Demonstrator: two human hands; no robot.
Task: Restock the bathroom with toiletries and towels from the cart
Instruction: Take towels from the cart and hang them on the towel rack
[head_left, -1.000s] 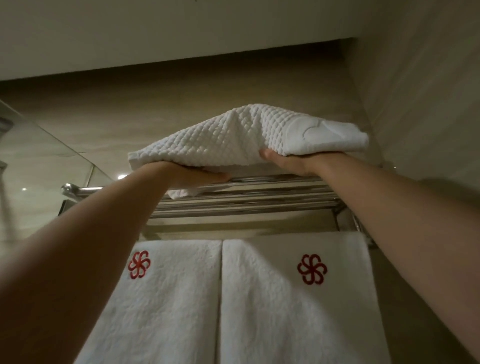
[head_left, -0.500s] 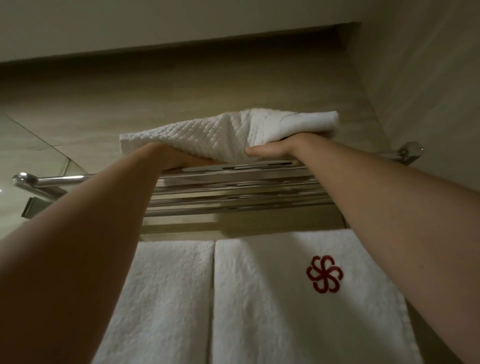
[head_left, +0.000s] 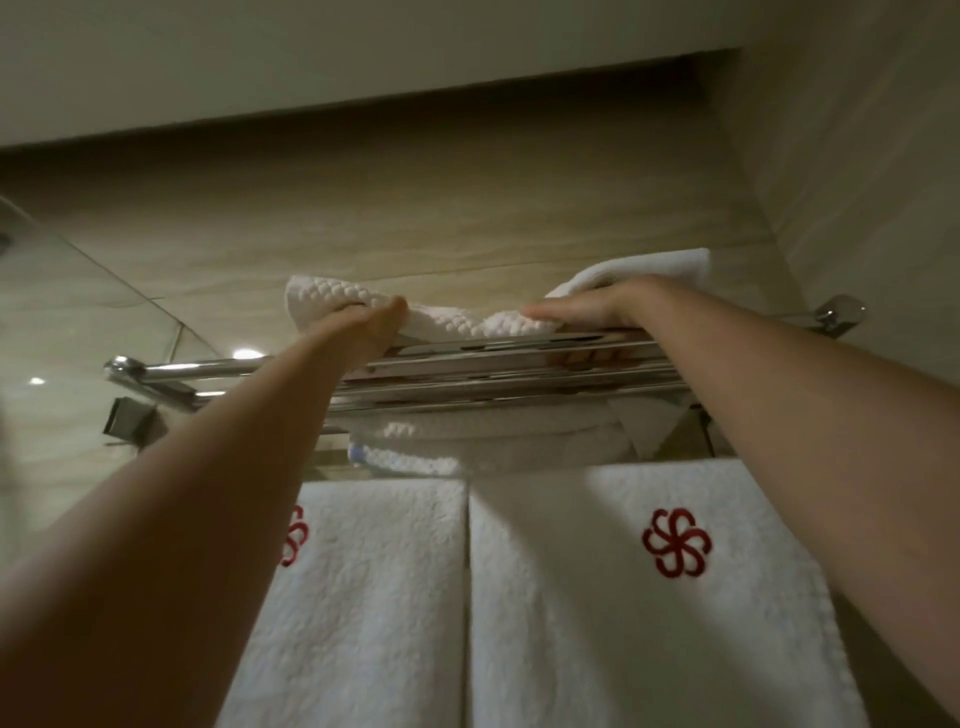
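The grip of the left hand closes round the left end of a folded waffle-weave towel, thumb in front, and the grip of the right hand holds the towel's right part, thumb laid along its front edge, fingers hidden behind. Nearest the camera, below both forearms, two white hanging towels with red flower emblems hang side by side under the chrome rack. On top of the rack the waffle-weave towel sags in the middle down to the front rails while its ends ride up in the hands, so it looks only partly set down. Behind it stands the beige wall, with a glass panel at the left. The step in hand appears to be shelving this towel; the next move likely calls for pushing it back squarely onto the rails, flattening the sagging middle, then letting go with both hands without dragging it off the front
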